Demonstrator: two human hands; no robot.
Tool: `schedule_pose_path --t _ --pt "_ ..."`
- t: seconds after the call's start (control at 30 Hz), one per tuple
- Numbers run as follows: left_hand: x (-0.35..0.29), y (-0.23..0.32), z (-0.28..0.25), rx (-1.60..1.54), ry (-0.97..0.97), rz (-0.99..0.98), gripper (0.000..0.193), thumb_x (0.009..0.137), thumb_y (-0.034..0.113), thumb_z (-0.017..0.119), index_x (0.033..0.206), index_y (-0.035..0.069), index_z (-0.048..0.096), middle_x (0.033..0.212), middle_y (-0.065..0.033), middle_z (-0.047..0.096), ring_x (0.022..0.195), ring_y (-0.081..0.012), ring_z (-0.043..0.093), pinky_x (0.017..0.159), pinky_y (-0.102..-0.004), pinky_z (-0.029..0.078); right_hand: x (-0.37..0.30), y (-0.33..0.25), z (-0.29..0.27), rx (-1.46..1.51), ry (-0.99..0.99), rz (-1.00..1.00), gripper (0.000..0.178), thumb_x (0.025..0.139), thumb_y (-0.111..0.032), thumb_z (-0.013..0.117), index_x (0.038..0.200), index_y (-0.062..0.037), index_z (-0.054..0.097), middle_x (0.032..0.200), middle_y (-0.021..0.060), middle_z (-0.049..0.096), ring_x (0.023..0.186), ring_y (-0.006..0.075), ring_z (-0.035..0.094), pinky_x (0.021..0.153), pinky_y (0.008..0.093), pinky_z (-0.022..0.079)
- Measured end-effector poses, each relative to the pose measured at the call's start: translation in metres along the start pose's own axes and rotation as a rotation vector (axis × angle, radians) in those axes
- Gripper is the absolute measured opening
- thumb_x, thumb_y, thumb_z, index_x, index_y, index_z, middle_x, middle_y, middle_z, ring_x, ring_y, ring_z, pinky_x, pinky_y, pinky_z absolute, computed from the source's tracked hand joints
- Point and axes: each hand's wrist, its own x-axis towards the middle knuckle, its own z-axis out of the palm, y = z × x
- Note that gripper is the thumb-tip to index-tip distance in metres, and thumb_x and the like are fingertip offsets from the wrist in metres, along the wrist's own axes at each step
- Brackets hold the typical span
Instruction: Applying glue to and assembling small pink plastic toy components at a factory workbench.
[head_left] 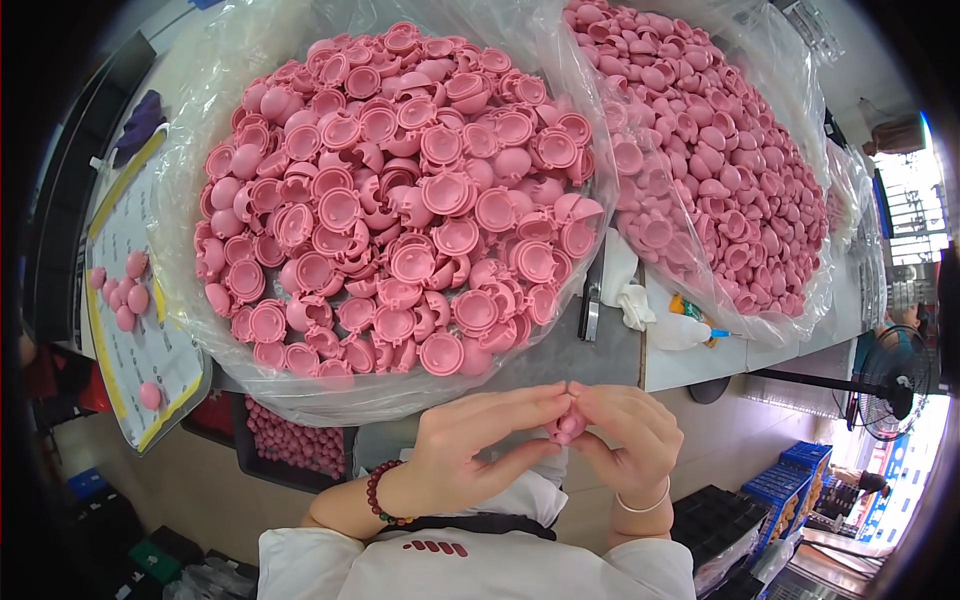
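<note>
Between the fingertips of my two hands is a small pink plastic shell piece (pixel 568 426). My left hand (pixel 462 445), with a beaded bracelet at its wrist, pinches it from the left. From the other side my right hand (pixel 632 432) grips the same piece, its wrist wearing a light bangle. The fingers cover much of the piece, so I cannot tell whether it is one half or two joined. Just beyond my hands lies a heap of hollow pink half shells (pixel 412 262) on a clear plastic bag (pixel 300 405).
At the right is a second bagged heap of pink shells (pixel 715 165). Several rounded pink pieces (pixel 125 294) sit on a yellow-edged board (pixel 168 372) at the left. Below the table edge stands a dark crate (pixel 262 462) of pink pieces. A white bottle (pixel 678 332) lies near a black stapler-like tool (pixel 590 312).
</note>
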Motion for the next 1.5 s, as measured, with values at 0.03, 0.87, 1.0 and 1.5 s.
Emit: schedule_pose_path --t 0.03,0.87,1.0,1.5 --pt "0.002 0.001 0.000 0.000 -0.001 0.001 0.040 0.062 -0.001 0.070 0.100 -0.002 0.057 0.102 -0.0158 0.058 0.077 -0.0157 0.061 0.068 -0.0240 0.048 0.000 0.000 0.001 0.000 0.001 0.000 0.033 0.057 -0.015 0.074 0.081 0.0003 0.059 0.077 0.0125 0.062 0.067 0.0237 0.061 0.058 0.0274 0.049" --pt "-0.001 -0.004 0.003 -0.610 0.011 -0.180 0.039 0.065 0.018 0.072 0.096 -0.001 0.058 0.093 -0.0156 0.059 0.085 -0.0218 0.058 0.072 -0.0286 0.046 -0.013 0.067 -0.026 -0.236 0.378 0.422 0.026 0.076 -0.010 0.058 0.099 0.0032 0.053 0.089 0.0064 0.056 0.069 0.0076 0.047 0.061 0.0175 0.038" --pt "-0.006 -0.007 0.004 -1.210 -0.093 -0.288 0.050 0.070 0.044 0.065 0.094 0.002 0.052 0.087 -0.0121 0.054 0.081 -0.0208 0.055 0.071 -0.0301 0.046 -0.003 0.055 -0.019 0.084 0.553 0.367 0.021 0.080 -0.014 0.056 0.094 0.0012 0.054 0.091 0.0090 0.059 0.066 0.0041 0.048 0.055 0.0142 0.036" --pt "-0.008 0.004 0.000 -1.093 -0.106 -0.454 0.044 0.068 0.032 0.070 0.096 0.002 0.055 0.087 -0.0149 0.057 0.081 -0.0229 0.057 0.074 -0.0343 0.046 -0.011 0.067 -0.027 0.245 0.428 0.490 0.028 0.082 -0.024 0.053 0.093 0.0025 0.052 0.076 0.0108 0.060 0.066 0.0103 0.055 0.053 0.0198 0.047"
